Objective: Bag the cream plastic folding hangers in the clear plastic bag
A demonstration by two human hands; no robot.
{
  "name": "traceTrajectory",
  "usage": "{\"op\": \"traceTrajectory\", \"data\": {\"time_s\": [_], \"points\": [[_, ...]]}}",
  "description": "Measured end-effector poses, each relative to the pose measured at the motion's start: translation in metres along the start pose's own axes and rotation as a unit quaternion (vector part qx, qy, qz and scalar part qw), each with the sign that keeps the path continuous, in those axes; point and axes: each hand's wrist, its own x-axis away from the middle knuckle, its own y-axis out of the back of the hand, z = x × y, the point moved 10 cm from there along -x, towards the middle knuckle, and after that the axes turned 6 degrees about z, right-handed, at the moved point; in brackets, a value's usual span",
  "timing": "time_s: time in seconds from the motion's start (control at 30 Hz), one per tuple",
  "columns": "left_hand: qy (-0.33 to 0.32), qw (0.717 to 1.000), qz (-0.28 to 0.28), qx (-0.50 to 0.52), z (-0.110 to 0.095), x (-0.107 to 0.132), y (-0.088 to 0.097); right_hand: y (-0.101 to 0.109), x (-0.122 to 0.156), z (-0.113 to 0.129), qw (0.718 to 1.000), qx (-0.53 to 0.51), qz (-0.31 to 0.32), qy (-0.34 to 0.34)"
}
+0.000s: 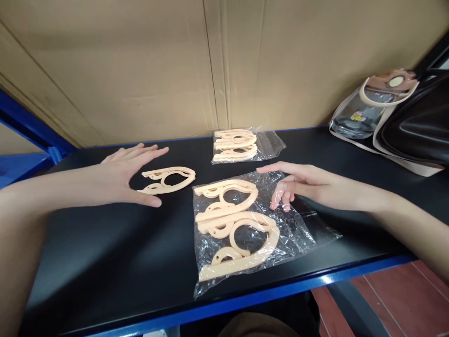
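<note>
A clear plastic bag [294, 224] lies flat near the front of the black tabletop, with two cream folding hangers [271, 238] inside, folded up. Over its right part hovers my right hand [301, 185], index finger stretched out and the others loosely bent, holding nothing; whether a fingertip touches the plastic I cannot tell. My left hand [122, 175] is spread open beside a loose folded hanger [180, 183], partly covering its left end. Farther back, a second clear bag [271, 142] holds more cream folded hangers [238, 150].
A clear water bottle [365, 112] with a strap [403, 161] leans against a black bag [421, 121] at the back right. Cardboard [150, 70] rises behind the black table [115, 262], which has a blue front edge [224, 304].
</note>
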Motion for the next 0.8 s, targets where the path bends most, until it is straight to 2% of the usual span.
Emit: {"op": "traceTrajectory", "data": {"time_s": [0.13,0.27,0.4,0.53,0.6,0.67,0.8], "points": [[0.049,0.998,0.037,0.026,0.026,0.006,-0.008,0.013,-0.004,-0.001,0.998,-0.027,-0.055,0.016],[0.035,0.995,0.081,0.053,0.025,0.002,-0.019,0.021,-0.006,-0.007,0.996,-0.043,-0.081,-0.002],[0.051,0.997,0.043,0.036,0.035,-0.006,-0.017,0.029,-0.004,-0.007,0.991,-0.061,-0.122,-0.009],[0.06,0.997,0.037,0.044,0.04,-0.014,-0.019,0.034,-0.001,-0.004,0.985,-0.084,-0.15,-0.008],[0.058,0.997,0.031,0.04,0.035,-0.017,-0.016,0.033,0.0,-0.004,0.986,-0.083,-0.143,-0.015],[0.055,0.998,0.014,0.032,0.025,-0.019,-0.011,0.028,-0.001,-0.006,0.99,-0.075,-0.111,-0.03],[0.042,0.997,-0.053,-0.029,0.003,-0.019,0.007,0.014,-0.003,-0.013,0.994,-0.087,-0.042,-0.047]]}}
